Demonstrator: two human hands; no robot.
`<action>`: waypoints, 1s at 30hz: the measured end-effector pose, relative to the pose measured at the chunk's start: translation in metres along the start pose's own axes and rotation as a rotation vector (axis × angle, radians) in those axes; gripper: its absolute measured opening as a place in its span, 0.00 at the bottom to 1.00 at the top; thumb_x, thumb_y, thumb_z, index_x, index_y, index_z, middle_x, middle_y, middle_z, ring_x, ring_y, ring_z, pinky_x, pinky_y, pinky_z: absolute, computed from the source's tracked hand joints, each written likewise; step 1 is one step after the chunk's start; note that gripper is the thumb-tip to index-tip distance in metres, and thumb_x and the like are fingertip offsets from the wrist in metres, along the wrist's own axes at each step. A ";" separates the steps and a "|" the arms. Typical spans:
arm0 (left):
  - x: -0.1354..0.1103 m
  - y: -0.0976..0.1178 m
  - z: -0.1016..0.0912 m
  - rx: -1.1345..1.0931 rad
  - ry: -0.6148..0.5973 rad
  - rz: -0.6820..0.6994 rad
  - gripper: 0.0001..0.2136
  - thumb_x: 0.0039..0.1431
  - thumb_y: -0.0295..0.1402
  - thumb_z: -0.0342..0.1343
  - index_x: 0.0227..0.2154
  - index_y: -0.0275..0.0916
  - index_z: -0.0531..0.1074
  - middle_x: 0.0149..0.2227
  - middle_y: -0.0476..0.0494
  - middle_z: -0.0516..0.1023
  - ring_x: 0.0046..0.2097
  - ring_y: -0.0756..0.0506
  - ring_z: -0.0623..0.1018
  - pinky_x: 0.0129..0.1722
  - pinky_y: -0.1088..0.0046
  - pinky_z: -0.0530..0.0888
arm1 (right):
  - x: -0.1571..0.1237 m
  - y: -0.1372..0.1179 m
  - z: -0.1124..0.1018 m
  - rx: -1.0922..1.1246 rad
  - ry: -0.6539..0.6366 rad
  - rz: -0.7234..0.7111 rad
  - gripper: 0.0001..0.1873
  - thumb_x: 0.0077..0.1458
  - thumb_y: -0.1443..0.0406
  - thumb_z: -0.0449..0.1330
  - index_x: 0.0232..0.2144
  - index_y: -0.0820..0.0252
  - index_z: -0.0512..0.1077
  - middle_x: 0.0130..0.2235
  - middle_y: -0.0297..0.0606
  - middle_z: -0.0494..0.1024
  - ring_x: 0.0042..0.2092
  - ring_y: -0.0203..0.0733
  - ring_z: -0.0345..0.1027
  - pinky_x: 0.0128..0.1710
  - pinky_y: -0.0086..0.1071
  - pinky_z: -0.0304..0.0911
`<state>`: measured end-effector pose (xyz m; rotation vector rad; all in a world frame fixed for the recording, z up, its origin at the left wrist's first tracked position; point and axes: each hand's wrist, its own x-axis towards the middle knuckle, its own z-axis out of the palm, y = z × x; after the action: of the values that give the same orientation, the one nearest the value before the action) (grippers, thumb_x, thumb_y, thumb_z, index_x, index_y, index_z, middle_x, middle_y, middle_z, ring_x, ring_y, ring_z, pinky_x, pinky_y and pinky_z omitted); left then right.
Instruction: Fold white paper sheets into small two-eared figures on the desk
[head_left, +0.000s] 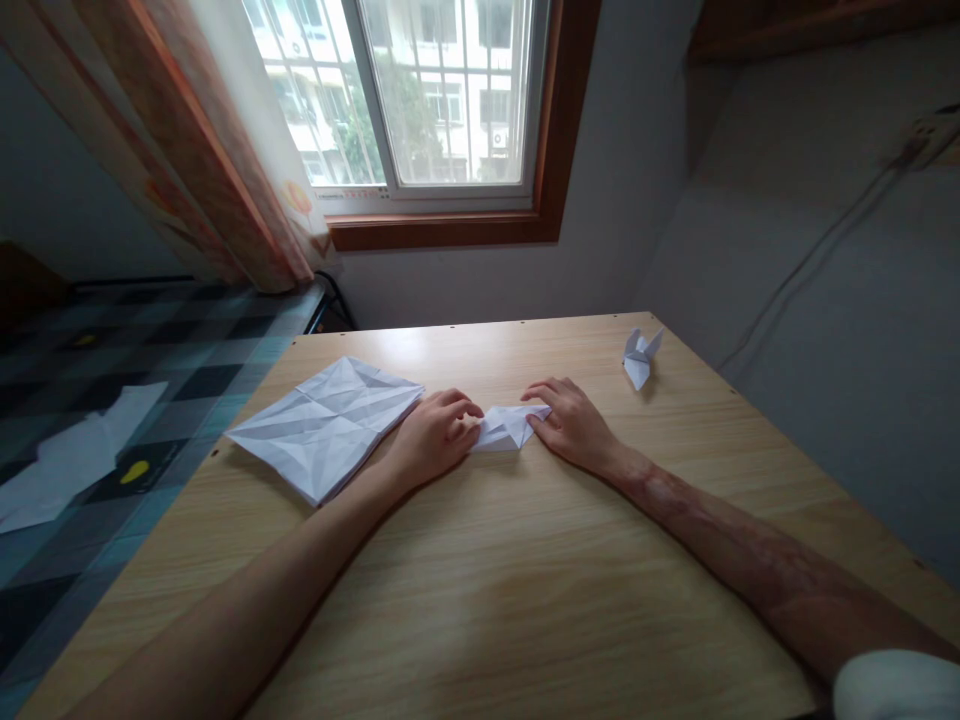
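Note:
A small folded piece of white paper (504, 428) lies on the wooden table between my two hands. My left hand (439, 430) is closed on its left end, the fingers curled and the thumb against the paper. At the other end, my right hand (566, 418) pinches the pointed right tip between thumb and fingers. Left of my left hand rests a larger creased white sheet (330, 420), or a stack of them, opened out in a diamond shape. A finished-looking folded paper figure (640, 358) with two upright points stands near the table's far right corner.
The wooden table (480, 600) reaches toward the wall below a window (442, 100). To the left is a bed with a checked cover (247, 315), where loose white paper (75, 460) lies. A cable (810, 260) hangs along the right wall.

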<state>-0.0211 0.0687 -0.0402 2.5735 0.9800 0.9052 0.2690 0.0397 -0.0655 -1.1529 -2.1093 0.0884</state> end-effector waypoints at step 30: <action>-0.002 0.008 -0.010 -0.047 -0.259 0.263 0.16 0.66 0.33 0.61 0.56 0.44 0.79 0.58 0.38 0.83 0.57 0.37 0.82 0.61 0.56 0.78 | -0.001 -0.012 -0.007 0.064 -0.150 -0.224 0.06 0.71 0.58 0.67 0.43 0.50 0.84 0.46 0.39 0.87 0.45 0.48 0.78 0.50 0.44 0.75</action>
<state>-0.0245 0.0618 -0.0294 2.7325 0.5541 0.6203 0.2646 0.0300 -0.0561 -0.8902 -2.3363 0.1413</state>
